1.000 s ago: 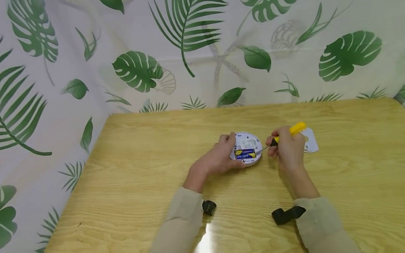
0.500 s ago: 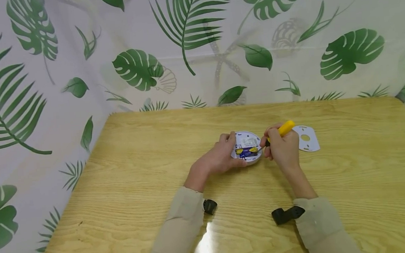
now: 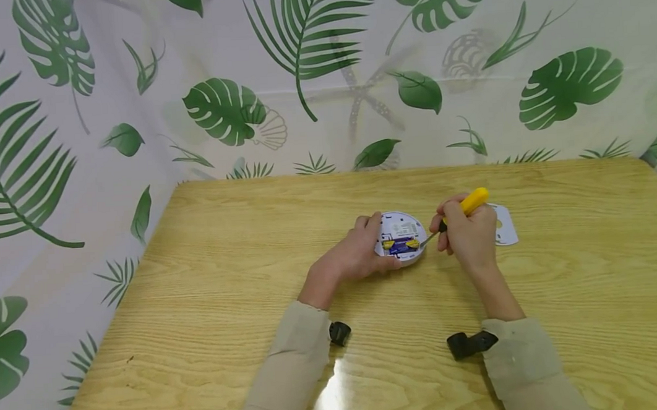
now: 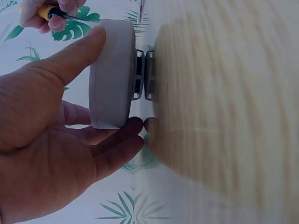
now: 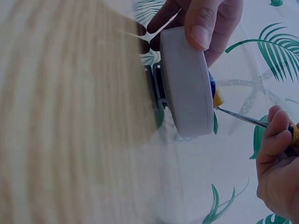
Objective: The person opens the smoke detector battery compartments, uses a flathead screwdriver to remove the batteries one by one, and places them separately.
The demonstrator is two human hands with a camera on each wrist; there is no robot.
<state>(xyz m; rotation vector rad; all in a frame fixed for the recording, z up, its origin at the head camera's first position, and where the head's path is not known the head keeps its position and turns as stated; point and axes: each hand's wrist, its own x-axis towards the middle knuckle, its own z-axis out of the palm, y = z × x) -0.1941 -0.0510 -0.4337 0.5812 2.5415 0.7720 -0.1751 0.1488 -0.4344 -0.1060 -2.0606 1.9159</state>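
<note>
A round white device, seemingly a smoke detector (image 3: 403,219), lies with its open battery compartment facing up. My left hand (image 3: 359,251) grips its left side, thumb on the near edge and fingers round the far side. Blue-and-yellow batteries (image 3: 402,246) sit in the compartment; in the right wrist view a yellow battery end (image 5: 218,98) stands proud of the casing. My right hand (image 3: 471,234) holds a screwdriver (image 3: 475,201) by its yellow-and-black handle. The screwdriver's metal shaft (image 5: 243,116) points left, its tip at the right end of the batteries.
A white mounting plate (image 3: 506,225) with a round hole lies on the wooden table (image 3: 225,247), partly behind my right hand. Leaf-patterned cloth (image 3: 323,106) hangs along the table's back and left sides. Black wrist cameras (image 3: 339,334) sit at both cuffs.
The right end of the batteries has risen and they now lie askew in the compartment. My right hand moved left with the screwdriver, then slightly back right. The left hand stays put.
</note>
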